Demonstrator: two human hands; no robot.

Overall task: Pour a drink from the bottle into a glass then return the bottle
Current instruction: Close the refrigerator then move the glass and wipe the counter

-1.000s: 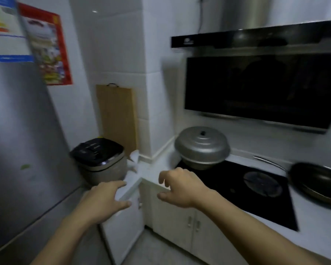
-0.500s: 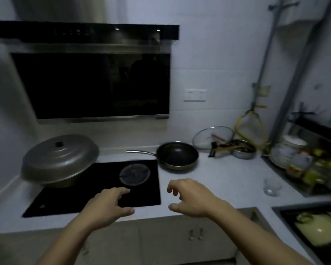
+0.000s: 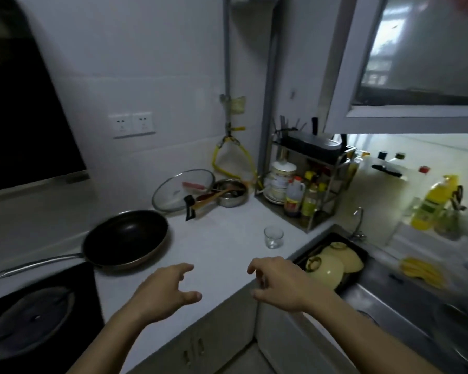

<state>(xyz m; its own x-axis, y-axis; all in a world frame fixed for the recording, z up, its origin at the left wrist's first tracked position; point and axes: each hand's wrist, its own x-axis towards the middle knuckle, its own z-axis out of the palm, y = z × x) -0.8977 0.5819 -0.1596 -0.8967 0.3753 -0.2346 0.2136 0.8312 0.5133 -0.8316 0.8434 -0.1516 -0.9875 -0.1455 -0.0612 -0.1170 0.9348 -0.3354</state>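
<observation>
A small clear glass (image 3: 273,237) stands upright on the white counter (image 3: 222,247), close to the sink's corner. Behind it a metal rack (image 3: 316,190) holds several bottles, among them a dark one with a red cap (image 3: 294,197). A large yellow bottle (image 3: 434,202) stands on the ledge at the right. My left hand (image 3: 164,291) and my right hand (image 3: 277,283) hover over the counter's front edge, fingers loosely curled, holding nothing. The glass lies a little beyond my right hand.
A black frying pan (image 3: 126,237) sits at the left, half over the dark hob (image 3: 38,314). A glass lid (image 3: 183,190) and a steel bowl with utensils (image 3: 231,193) lean at the back. Pale upturned bowls (image 3: 333,261) fill the sink tray on the right.
The view has swung right, from the fridge and rice cooker past the hob to the sink corner. The glass and bottle rack are now near. Both hands stay out in front, holding nothing.
</observation>
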